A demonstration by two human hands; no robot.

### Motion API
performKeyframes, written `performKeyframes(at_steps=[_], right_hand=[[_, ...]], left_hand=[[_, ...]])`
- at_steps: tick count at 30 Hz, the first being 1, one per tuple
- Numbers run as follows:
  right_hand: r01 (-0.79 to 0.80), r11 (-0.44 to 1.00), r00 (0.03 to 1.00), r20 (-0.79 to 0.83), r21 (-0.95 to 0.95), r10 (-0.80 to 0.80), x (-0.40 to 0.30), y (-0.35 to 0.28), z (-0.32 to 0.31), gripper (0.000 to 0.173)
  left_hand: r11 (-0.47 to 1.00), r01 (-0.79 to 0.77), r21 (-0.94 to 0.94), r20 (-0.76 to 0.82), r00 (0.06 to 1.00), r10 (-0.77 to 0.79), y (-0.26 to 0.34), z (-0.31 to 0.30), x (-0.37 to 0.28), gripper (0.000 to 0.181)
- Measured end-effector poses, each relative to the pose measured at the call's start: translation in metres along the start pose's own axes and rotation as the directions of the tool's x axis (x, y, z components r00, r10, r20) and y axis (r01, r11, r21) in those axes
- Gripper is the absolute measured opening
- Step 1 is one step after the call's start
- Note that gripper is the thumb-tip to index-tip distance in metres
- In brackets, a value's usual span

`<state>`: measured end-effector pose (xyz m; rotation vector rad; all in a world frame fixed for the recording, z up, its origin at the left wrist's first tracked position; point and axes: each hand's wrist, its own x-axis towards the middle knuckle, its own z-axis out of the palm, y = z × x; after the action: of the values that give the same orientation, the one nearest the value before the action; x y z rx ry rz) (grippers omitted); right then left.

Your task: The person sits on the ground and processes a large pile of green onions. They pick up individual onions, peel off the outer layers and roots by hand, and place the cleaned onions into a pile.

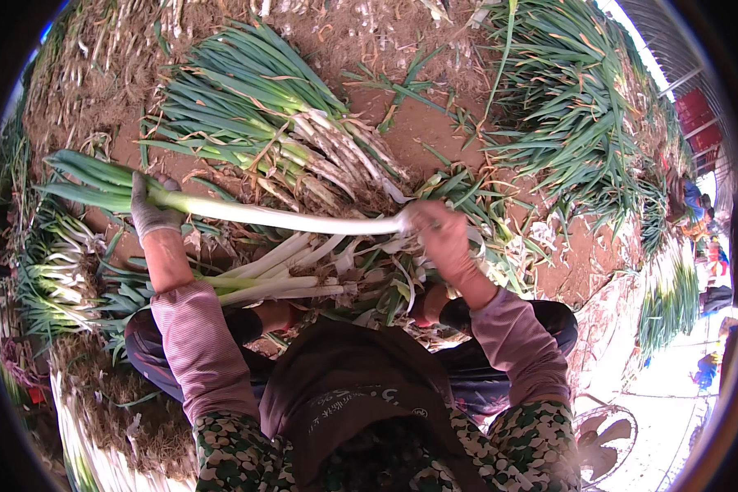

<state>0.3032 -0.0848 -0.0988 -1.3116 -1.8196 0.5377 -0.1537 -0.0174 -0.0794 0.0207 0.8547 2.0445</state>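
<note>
My left hand, in a pale glove, grips a long green onion where its white shank turns to green leaves. The stalk lies nearly level across my front, its leaves off to the left. At its white root end is my bare right hand, fingers closed around the tip and blurred by motion. Just below the stalk, several peeled white onions lie close to my legs. Beyond it rests a heap of unpeeled green onions with dirty, brownish shanks and roots.
Stripped leaves and skins litter the soil floor. A large onion pile stands at far right, and another bunch lies left. A round fan is at lower right. Upright onions stand near the right edge.
</note>
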Motion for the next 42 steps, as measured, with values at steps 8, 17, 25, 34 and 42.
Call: performKeyframes(at_steps=[8,17,25,34,42], right_hand=[[-0.382,0.89,0.917,-0.223,-0.249,0.331,0.012,0.146,-0.08,0.03],[0.398,0.892,0.914,0.17,-0.214,-0.368,0.048,-0.086,0.055,0.046],[0.358,0.895,0.895,0.372,-0.265,-0.247,0.051,-0.11,0.115,0.038],[0.161,0.946,0.899,0.353,0.282,-0.258,0.039,-0.092,0.071,0.026],[0.349,0.935,0.797,0.506,0.062,-0.331,0.037,-0.107,0.059,0.023]], left_hand=[[0.997,0.012,-0.081,-0.007,1.0,-0.013,0.004,-0.022,0.013,0.027],[0.997,0.047,-0.066,-0.001,0.999,-0.047,-0.037,0.026,-0.046,0.022],[0.999,0.026,-0.039,0.076,0.997,-0.023,-0.037,0.055,-0.076,0.021],[0.978,0.06,-0.198,0.508,0.86,0.05,-0.02,0.043,-0.081,0.028],[0.962,0.131,-0.241,0.7,0.71,0.078,-0.019,0.043,-0.089,0.036]])
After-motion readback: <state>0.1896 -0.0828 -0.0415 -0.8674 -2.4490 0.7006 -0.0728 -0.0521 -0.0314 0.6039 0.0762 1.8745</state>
